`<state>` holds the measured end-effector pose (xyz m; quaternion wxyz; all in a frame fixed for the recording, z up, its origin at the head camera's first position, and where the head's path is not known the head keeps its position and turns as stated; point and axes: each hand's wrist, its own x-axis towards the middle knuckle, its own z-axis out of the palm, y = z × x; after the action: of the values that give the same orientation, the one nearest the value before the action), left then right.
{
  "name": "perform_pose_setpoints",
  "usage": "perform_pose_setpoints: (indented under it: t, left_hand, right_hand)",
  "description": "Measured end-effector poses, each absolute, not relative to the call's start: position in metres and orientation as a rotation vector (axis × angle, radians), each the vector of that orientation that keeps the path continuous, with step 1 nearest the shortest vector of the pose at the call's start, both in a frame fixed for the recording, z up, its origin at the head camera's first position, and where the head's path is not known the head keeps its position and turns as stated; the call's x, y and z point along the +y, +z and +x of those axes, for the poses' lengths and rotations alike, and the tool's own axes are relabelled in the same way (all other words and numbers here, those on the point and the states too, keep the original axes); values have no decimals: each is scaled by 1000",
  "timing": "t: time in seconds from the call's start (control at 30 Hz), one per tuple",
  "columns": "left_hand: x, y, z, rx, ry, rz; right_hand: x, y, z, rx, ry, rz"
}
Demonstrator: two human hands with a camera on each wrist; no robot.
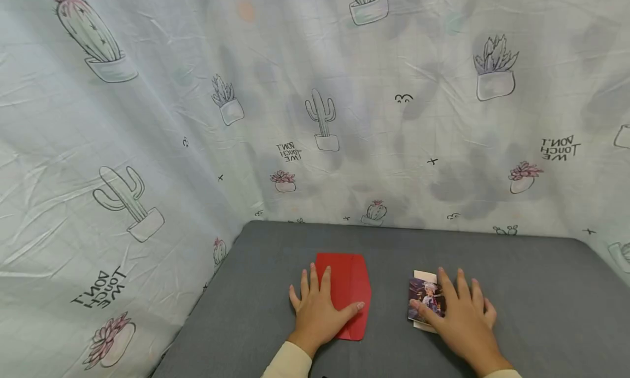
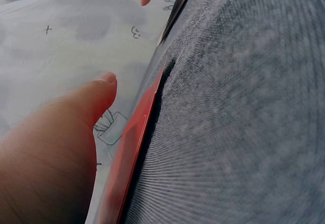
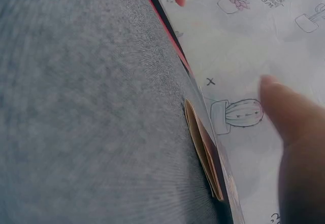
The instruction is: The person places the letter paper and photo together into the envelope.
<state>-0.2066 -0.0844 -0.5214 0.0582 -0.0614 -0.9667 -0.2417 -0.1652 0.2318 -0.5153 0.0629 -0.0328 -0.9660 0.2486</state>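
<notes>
A red envelope [image 1: 350, 279] lies flat on the grey table, its pointed flap edge facing right. Over its left part my left hand [image 1: 317, 315] is spread with fingers straight, the thumb reaching across the lower half. In the left wrist view the thumb [image 2: 76, 112] stands above the red envelope [image 2: 129, 155]. To the right lies a small picture card [image 1: 424, 296] with a printed figure, on top of a cream folded paper [image 1: 424, 275]. My right hand [image 1: 465, 318] is spread over their right side, covering part of them. The right wrist view shows the thumb raised above the folded paper [image 3: 200, 150].
The grey table [image 1: 389, 249] carries both items, with a gap between them. A white cloth [image 1: 374, 164] printed with potted cacti hangs behind the table and along its left side.
</notes>
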Motion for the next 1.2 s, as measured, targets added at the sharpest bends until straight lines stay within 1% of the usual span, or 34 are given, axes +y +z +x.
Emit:
perform_pose_setpoints:
  t: [0.47,0.73,1.2]
  left_hand:
    - [-83,-521,-206,-2940,-743,-183]
    - [-84,-521,-205,-2945,-757,-195]
    - [-86,-521,-204,-2941,-810,-260]
  right_hand:
    - [241,-512,-163,-2610,1003,-84]
    - [244,-508,-158,-2421,1215,-301]
    - [251,-505,-159,-2272,1512,-574]
